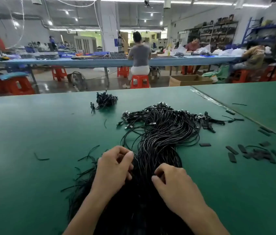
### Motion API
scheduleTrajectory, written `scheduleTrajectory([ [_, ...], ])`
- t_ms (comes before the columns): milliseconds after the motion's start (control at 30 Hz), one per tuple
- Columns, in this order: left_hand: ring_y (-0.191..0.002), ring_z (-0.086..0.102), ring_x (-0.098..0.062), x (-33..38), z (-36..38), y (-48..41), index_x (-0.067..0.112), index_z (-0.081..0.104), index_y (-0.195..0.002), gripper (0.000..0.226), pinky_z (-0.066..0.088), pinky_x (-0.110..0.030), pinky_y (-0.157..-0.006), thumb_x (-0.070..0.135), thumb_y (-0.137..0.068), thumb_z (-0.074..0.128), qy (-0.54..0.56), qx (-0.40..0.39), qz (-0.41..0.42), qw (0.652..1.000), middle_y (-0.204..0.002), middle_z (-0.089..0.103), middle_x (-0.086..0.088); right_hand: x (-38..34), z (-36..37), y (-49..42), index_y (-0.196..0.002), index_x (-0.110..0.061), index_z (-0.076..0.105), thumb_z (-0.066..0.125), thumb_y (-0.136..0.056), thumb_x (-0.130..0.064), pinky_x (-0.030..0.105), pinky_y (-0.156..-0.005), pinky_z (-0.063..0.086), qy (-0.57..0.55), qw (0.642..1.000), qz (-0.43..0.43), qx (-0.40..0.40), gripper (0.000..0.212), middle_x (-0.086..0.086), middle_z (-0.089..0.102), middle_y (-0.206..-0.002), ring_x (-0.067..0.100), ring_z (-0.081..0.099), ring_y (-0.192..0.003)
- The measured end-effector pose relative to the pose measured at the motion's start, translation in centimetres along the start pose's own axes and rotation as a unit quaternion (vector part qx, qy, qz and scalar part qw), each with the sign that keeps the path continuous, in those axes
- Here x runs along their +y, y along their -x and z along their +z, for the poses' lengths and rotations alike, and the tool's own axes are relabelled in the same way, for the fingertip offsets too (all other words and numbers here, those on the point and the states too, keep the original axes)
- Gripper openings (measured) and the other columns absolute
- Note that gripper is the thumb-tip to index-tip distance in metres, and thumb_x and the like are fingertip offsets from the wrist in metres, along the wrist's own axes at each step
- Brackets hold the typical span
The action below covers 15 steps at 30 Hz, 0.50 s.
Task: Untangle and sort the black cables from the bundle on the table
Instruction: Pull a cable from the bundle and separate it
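Note:
A big bundle of thin black cables (159,133) runs from under my hands toward the middle of the green table (32,133), its metal-tipped plugs fanned out at the far end. My left hand (114,168) sits on the bundle's left side, thumb and fingers pinching cable strands. My right hand (172,182) lies on the right side, fingers curled and pinching cables too. A smaller sorted heap of black cables (105,100) lies farther back on the left.
Short black sleeve pieces (256,155) are scattered at the right. Loose black ties (40,158) and strands lie left of my hands. A seam (218,102) joins a second green table at the right. Beyond, people sit on red stools (139,81) at a long bench.

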State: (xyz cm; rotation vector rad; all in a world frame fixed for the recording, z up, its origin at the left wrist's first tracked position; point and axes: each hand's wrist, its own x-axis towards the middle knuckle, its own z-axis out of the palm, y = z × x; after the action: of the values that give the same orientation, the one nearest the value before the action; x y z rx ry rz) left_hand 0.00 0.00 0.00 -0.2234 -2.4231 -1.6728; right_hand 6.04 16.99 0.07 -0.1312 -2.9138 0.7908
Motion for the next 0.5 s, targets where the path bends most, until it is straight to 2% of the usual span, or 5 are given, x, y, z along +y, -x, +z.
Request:
scheduleTrajectory([
  [167, -0.052, 0.067, -0.011, -1.9, 0.9, -1.2, 0.024, 0.064, -0.084, 0.008, 0.048, -0.022, -0.044, 0.024, -0.092, 0.066, -0.012, -0.051, -0.037, 0.998, -0.066, 0.07, 0.007, -0.9, 1.6, -2.4, -0.101, -0.029, 0.056, 0.062, -0.09, -0.047, 0.032, -0.072, 0.052, 0.055, 0.998, 0.01, -0.007, 0.022, -0.007, 0.06, -0.094, 0.017, 0.061, -0.085],
  [267, -0.052, 0.066, -0.007, -3.4, 1.1, -0.6, 0.025, 0.062, -0.082, 0.01, 0.051, -0.025, -0.048, 0.027, -0.091, 0.066, -0.058, -0.059, -0.036, 0.996, -0.066, 0.069, 0.011, -0.2, 2.4, -2.5, -0.103, -0.03, 0.056, 0.07, -0.085, -0.044, 0.026, -0.068, 0.047, 0.026, 0.999, 0.031, -0.026, 0.026, -0.007, 0.061, -0.095, 0.014, 0.06, -0.086],
  [367, -0.049, 0.064, -0.005, -4.1, 1.6, -0.2, 0.028, 0.06, -0.076, 0.015, 0.054, -0.029, -0.057, 0.031, -0.088, 0.066, -0.101, -0.035, -0.011, 0.994, -0.063, 0.066, 0.015, 0.7, 2.6, -3.1, -0.103, -0.031, 0.056, 0.075, -0.082, -0.038, 0.019, -0.06, 0.039, -0.018, 0.999, 0.035, -0.031, 0.029, -0.007, 0.063, -0.091, 0.008, 0.058, -0.082],
  [433, -0.052, 0.064, -0.007, -4.1, 1.9, 0.2, 0.029, 0.059, -0.072, 0.017, 0.056, -0.034, -0.063, 0.033, -0.086, 0.067, -0.114, -0.026, -0.006, 0.993, -0.059, 0.065, 0.012, 1.0, 2.7, -3.3, -0.109, -0.028, 0.052, 0.075, -0.082, -0.037, 0.027, -0.069, 0.045, -0.045, 0.998, 0.025, -0.028, 0.037, -0.006, 0.063, -0.09, 0.012, 0.059, -0.085],
  [500, -0.054, 0.064, -0.009, -4.0, 2.1, 0.4, 0.029, 0.059, -0.07, 0.018, 0.057, -0.037, -0.065, 0.034, -0.084, 0.068, -0.119, -0.017, -0.01, 0.993, -0.057, 0.063, 0.011, 1.0, 2.8, -3.4, -0.119, -0.027, 0.046, 0.069, -0.087, -0.044, 0.035, -0.083, 0.047, -0.038, 0.999, 0.015, -0.011, 0.043, -0.004, 0.062, -0.098, 0.018, 0.059, -0.095],
])
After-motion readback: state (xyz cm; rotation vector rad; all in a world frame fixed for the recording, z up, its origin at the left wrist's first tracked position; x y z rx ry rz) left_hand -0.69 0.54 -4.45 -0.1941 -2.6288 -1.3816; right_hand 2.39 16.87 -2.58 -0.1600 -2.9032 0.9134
